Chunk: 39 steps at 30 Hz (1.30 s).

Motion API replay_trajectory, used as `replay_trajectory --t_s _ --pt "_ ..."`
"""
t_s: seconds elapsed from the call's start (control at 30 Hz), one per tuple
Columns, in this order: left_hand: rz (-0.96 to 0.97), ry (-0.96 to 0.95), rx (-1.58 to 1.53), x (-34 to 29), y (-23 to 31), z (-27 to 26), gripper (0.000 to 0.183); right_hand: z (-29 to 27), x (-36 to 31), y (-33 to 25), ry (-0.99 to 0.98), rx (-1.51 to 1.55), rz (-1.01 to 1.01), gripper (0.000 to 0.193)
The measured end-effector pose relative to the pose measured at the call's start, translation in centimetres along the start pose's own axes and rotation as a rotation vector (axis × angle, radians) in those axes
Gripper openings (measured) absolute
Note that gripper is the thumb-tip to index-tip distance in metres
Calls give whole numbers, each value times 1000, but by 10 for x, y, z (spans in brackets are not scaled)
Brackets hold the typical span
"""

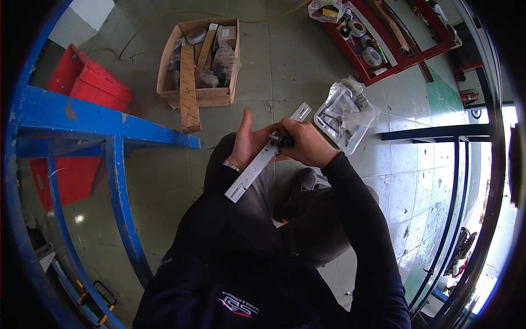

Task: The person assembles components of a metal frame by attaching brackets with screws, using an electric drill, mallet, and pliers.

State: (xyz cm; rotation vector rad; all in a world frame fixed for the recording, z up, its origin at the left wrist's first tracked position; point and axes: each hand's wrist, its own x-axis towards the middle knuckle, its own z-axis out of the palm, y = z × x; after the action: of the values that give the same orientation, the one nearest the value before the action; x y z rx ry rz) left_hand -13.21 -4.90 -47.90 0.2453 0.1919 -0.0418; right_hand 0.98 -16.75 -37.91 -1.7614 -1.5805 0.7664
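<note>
Far to the left of my hands I see a blue frame (104, 123) with a red crate (82, 82) behind it on the floor (285, 60). Up and left of the hands sits an open cardboard box (200, 63), a long carton leaning out of it. My left hand (247, 143) is open, thumb up and fingers spread, its palm against the back of a long grey metal bracket (263, 159) that runs on a slant from below the left wrist up past both hands. My right hand (307, 143) is curled closed over the bracket's upper part, gripping a small dark tool (285, 141) pressed onto it; I cannot tell what kind. Just right of the right hand a clear bag (345, 115) of small hardware lies on the floor. Further up and right stands a red rack (383, 41) holding tape rolls.
</note>
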Motion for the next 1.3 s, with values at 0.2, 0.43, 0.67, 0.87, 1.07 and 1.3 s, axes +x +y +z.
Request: replay_trajectory --t_s 0.2,0.43,0.67,0.87,1.07,1.3 --pt "93 -157 -146 -13 5 35 100 -13 -2 -19 92 -39 109 41" --pt "222 60 277 1 -15 21 45 -2 0 -1 352 -94 233 37" --pt "311 209 214 5 -21 11 38 -1 0 4 255 -137 358 41" --pt "370 273 291 7 -22 7 36 -6 -1 9 274 -64 335 44" --pt "381 284 271 12 -18 6 38 -12 1 10 279 -40 370 43" --pt "391 300 234 11 -9 8 36 -16 8 7 284 32 309 39"
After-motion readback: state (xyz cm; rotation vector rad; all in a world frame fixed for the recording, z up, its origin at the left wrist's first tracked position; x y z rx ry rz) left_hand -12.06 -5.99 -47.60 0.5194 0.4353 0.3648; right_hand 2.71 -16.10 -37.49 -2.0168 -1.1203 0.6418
